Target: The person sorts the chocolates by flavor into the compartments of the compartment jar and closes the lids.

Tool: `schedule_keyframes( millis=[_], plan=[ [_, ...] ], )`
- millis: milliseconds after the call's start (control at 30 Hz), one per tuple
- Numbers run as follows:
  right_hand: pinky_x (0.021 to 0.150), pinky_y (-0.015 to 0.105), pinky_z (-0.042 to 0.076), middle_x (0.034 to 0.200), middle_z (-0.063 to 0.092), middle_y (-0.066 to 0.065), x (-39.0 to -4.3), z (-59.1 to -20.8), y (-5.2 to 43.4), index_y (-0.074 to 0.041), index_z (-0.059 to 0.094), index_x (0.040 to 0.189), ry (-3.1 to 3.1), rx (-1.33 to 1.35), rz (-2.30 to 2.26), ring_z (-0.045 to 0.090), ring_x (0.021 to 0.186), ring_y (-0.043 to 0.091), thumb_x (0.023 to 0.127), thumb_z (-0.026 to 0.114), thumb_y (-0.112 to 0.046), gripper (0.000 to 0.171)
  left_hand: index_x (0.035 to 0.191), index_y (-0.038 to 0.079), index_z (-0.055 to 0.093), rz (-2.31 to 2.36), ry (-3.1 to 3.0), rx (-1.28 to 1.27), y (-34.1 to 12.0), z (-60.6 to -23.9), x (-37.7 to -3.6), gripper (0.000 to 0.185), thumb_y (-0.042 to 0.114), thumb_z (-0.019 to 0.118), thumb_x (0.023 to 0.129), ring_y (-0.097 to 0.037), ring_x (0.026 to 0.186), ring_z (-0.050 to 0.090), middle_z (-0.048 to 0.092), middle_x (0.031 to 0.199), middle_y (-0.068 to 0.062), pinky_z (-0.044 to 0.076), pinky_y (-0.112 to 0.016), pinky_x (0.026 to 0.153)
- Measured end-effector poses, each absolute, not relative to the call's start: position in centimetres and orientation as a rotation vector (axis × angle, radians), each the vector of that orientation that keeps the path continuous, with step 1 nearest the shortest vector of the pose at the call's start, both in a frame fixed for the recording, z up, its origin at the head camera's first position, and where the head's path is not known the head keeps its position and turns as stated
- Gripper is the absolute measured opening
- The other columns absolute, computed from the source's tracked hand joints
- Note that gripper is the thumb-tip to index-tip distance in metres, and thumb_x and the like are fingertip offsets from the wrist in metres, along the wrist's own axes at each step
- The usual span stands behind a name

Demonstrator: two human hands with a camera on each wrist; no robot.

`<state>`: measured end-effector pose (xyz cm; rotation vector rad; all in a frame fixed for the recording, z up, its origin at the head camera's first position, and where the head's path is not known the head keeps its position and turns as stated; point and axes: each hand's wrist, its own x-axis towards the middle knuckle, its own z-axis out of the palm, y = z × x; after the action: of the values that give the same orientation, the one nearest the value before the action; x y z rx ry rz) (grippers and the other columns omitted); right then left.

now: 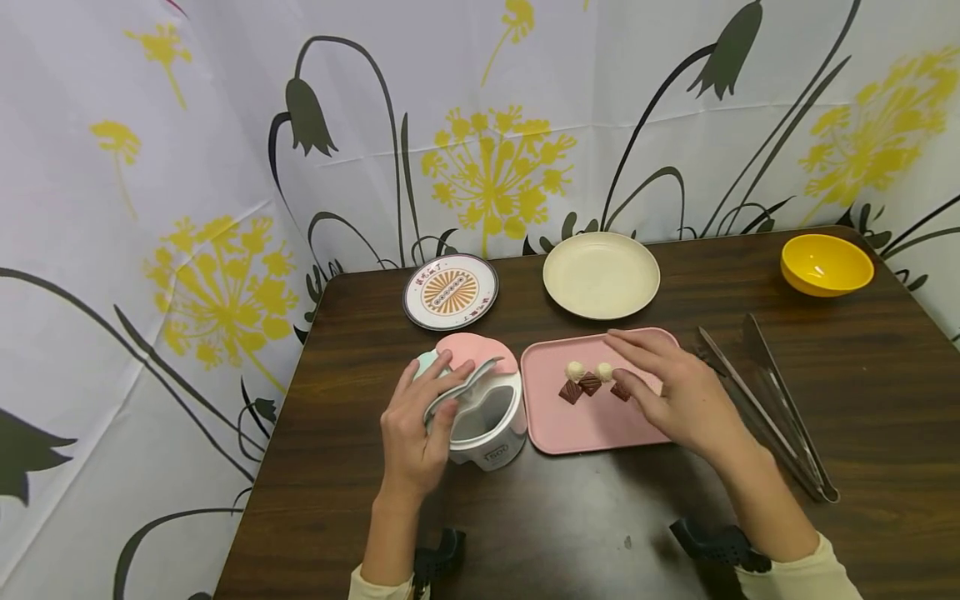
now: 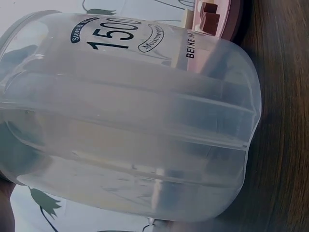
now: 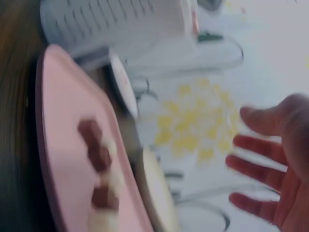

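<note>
The left hand [image 1: 416, 425] comes first, its fingers and thumb closed on a grey lid flap [image 1: 478, 374] that stands raised and tilted over an open compartment. Just below those fingers is the canister [image 1: 498, 454], upright on the desk [image 1: 315, 517], its pink lid section [image 1: 480, 350] lying flat beyond the fingertips. Farther beyond them sits a patterned plate [image 1: 450, 292]. Between the two hands lies a pink tray [image 1: 551, 429] with white balls [image 1: 575, 371] and brown squares [image 1: 571, 392] — left of the right fingers — and a cream plate [image 1: 602, 275] rests beyond. The right hand [image 1: 686, 396] is over the tray's right part, fingers and thumb apart. Metal tongs [image 1: 795, 425] lie right of it; a yellow bowl [image 1: 827, 267] stands farther right and beyond.
</note>
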<state>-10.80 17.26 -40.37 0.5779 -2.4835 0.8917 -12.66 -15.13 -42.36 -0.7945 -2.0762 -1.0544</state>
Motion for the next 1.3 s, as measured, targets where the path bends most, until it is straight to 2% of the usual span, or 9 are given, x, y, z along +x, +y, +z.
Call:
schedule_keyframes(
  millis=[133,233,367,500,600,700,867,1300],
  plan=[
    [0.077,0.055,0.048,0.127,0.063,0.01,-10.1,-41.6,20.5,-0.011,0.064,0.131,-2.579,0.216,0.842,0.062,0.105,0.036,0.087,0.073,-0.013,0.046,0.113,0.007,0.072,-1.067,-2.062,-0.783,-15.0,-42.4,-12.6,0.039,0.033,0.046,0.102,-0.03,0.117,0.062,0.072,0.113,-0.004,0.031,-0.056,0.108],
    [0.084,0.064,0.042,0.132,0.058,0.016,-9.6,-42.5,22.8,-0.012,0.057,0.138,-2.67,-0.069,0.805,0.054,0.115,0.045,0.09,0.07,-0.02,0.05,0.112,0.007,0.072,-1.076,-2.056,-0.78,-14.9,-42.4,-12.6,0.038,0.033,0.046,0.102,-0.03,0.117,0.062,0.072,0.112,-0.004,0.031,-0.055,0.109],
    [0.089,0.072,0.033,0.143,0.043,0.027,-9.0,-43.7,25.7,-0.01,0.039,0.15,-2.815,-0.344,0.747,0.04,0.124,0.054,0.093,0.065,-0.035,0.068,0.112,0.006,0.072,-1.084,-2.049,-0.779,-14.9,-42.4,-12.6,0.036,0.031,0.047,0.101,-0.031,0.117,0.062,0.072,0.112,-0.004,0.031,-0.054,0.109],
    [0.088,0.075,0.033,0.144,0.031,0.037,-8.3,-45.0,27.7,0.0,0.021,0.153,-2.93,-0.501,0.716,0.034,0.123,0.059,0.09,0.063,-0.05,0.091,0.112,0.006,0.072,-1.082,-2.042,-0.776,-14.9,-42.4,-12.6,0.037,0.031,0.048,0.101,-0.031,0.116,0.062,0.072,0.112,-0.004,0.031,-0.054,0.109],
    [0.084,0.074,0.035,0.138,0.031,0.042,-7.8,-45.7,28.6,0.007,0.015,0.152,-2.989,-0.566,0.719,0.035,0.119,0.061,0.089,0.061,-0.057,0.101,0.111,0.006,0.072,-1.084,-2.041,-0.769,-14.9,-42.5,-12.6,0.037,0.031,0.048,0.101,-0.031,0.116,0.062,0.072,0.111,-0.004,0.031,-0.054,0.109],
    [0.078,0.072,0.038,0.131,0.034,0.045,-7.3,-46.3,28.9,0.01,0.017,0.15,-3.023,-0.581,0.721,0.039,0.112,0.062,0.088,0.06,-0.06,0.102,0.111,0.007,0.073,-1.089,-2.043,-0.761,-14.8,-42.5,-12.6,0.036,0.031,0.048,0.101,-0.03,0.116,0.062,0.072,0.111,-0.004,0.031,-0.054,0.109],
    [0.075,0.069,0.039,0.124,0.039,0.044,-7.1,-46.9,29.0,0.011,0.026,0.147,-3.007,-0.585,0.727,0.043,0.106,0.061,0.089,0.06,-0.058,0.096,0.111,0.008,0.073,-1.094,-2.045,-0.757,-14.8,-42.5,-12.5,0.035,0.031,0.048,0.101,-0.03,0.116,0.062,0.073,0.111,-0.004,0.031,-0.054,0.109],
    [0.072,0.067,0.039,0.119,0.047,0.04,-6.9,-47.3,29.2,0.005,0.037,0.145,-2.912,-0.561,0.768,0.048,0.098,0.061,0.092,0.061,-0.049,0.079,0.109,0.006,0.073,-1.107,-2.028,-0.765,-14.7,-42.4,-12.7,0.035,0.03,0.049,0.1,-0.031,0.116,0.062,0.073,0.11,-0.005,0.031,-0.054,0.109]
  ],
)
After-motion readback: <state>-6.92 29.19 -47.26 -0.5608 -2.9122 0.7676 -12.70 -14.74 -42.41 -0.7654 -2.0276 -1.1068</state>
